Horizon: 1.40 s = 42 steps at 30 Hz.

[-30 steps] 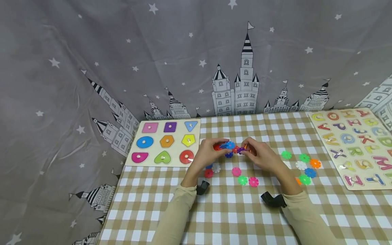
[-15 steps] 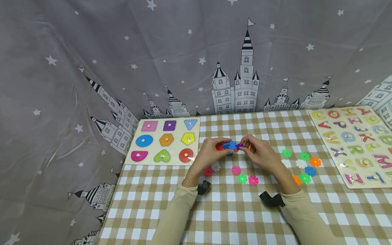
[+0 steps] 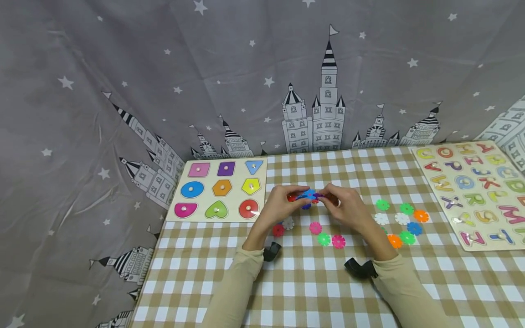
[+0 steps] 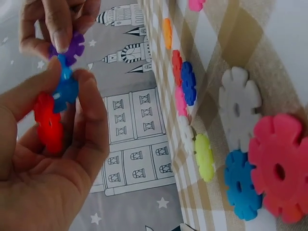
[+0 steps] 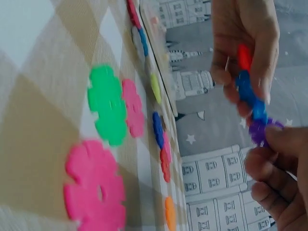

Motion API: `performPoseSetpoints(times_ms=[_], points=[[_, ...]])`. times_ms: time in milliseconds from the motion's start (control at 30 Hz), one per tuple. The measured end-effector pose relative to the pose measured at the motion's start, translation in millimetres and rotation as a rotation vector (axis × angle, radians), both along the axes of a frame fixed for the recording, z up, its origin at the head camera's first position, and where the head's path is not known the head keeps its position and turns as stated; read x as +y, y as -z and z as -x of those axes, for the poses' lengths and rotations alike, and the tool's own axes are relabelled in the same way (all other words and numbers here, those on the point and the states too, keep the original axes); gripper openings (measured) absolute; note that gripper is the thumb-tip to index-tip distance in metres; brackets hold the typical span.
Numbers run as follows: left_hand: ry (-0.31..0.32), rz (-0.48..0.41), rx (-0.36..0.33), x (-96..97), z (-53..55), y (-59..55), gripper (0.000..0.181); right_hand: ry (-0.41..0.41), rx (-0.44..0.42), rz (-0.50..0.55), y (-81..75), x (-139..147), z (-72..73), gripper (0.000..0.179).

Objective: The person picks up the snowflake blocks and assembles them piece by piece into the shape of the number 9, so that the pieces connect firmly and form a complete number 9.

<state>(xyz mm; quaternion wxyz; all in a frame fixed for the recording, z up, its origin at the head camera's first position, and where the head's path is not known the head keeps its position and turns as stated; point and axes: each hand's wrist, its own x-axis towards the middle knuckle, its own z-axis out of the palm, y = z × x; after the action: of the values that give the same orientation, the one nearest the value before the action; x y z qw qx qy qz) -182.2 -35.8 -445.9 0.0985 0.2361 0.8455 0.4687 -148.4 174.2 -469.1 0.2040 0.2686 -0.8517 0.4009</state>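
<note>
We see a short chain of slotted flower discs point(image 3: 309, 194) raised off the checked tablecloth point(image 3: 295, 291) between two hands — lifted, we judge, so both can reach its notches. The left hand point(image 3: 280, 205) has thumb and fingers bent close, pinching the blue disc point(image 4: 66, 94), with the red disc point(image 4: 49, 127) inside its cupped fingers, seemingly to steady that end. The right hand point(image 3: 346, 205), nearly closed, pinches the purple disc point(image 5: 258, 133) by its rim, perhaps to spare its slots; whether it is locked to the light-blue disc point(image 5: 260, 111) we cannot tell. From the chain, the shape puzzle board point(image 3: 208, 182) lies at nine o'clock and the alphabet puzzle board point(image 3: 469, 208) at three — placed there, we guess, for elbow room — while a green disc point(image 3: 324, 239) and two pink discs point(image 3: 338, 242) lie between five and six.
</note>
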Motion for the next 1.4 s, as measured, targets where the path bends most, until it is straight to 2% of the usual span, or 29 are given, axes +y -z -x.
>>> performPoseSetpoints(times_ms=[167,300,500,600,700,867,933,1100,1267,1400], points=[[-0.016,-0.011,0.006,0.7,-1.0,1.1,0.036,-0.014,0.086,0.033,6.0,-3.8,1.5,0.018],[-0.014,-0.019,-0.018,0.5,-0.7,1.0,0.036,-0.008,0.064,0.058,7.9,-3.2,1.5,0.020],[-0.002,-0.012,-0.083,0.3,1.7,0.5,0.042,0.009,-0.096,0.063,6.4,3.4,2.1,0.026],[-0.007,-0.016,-0.067,-2.9,4.7,2.2,0.047,-0.005,-0.169,0.050,6.8,8.2,2.4,0.030],[-0.005,-0.040,-0.033,-8.3,7.9,2.8,0.047,-0.079,-0.273,0.033,10.9,13.2,2.5,0.030],[0.039,-0.066,0.014,-16.7,12.2,0.7,0.040,-0.265,-0.506,-0.041,23.9,14.1,3.4,0.043],[0.060,-0.074,0.016,-19.0,12.9,0.1,0.037,-0.316,-0.550,-0.091,27.7,11.9,3.5,0.045],[0.091,-0.081,-0.028,-21.5,12.7,-1.0,0.033,-0.335,-0.528,-0.206,30.8,7.4,2.4,0.035],[0.087,-0.070,-0.068,-21.5,12.5,-1.2,0.030,-0.307,-0.480,-0.271,29.4,3.0,1.7,0.020],[0.077,-0.059,-0.081,-21.1,12.1,-1.2,0.028,-0.271,-0.476,-0.303,28.3,0.5,0.6,0.017]])
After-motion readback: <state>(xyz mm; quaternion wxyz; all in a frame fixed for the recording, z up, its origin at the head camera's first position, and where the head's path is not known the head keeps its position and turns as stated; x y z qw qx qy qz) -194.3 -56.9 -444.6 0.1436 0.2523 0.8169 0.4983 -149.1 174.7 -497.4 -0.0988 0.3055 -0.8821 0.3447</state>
